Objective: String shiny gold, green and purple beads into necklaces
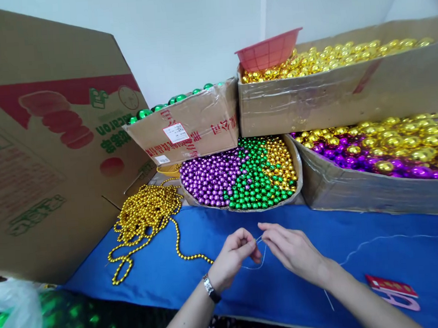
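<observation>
My left hand (235, 255), with a watch at its wrist, pinches a thin clear string (264, 261) between thumb and fingertips. My right hand (290, 249) is close beside it, fingers pressed together on the same string, which forms a small loop between the hands. One stretch of string trails to the right across the blue cloth (289, 304), and a short end sticks out below my right forearm. A gold bead chain (190, 256) runs from a tangled heap of gold beads (147, 211) to behind my left hand, where its end is hidden.
Ahead stands an open box of purple, green and gold beads (238, 177). Boxes of larger gold balls (327, 59), gold and purple balls (383, 147) and green balls (158, 108) surround it. A big carton (52, 145) stands left; a pink-handled item (395, 291) lies right.
</observation>
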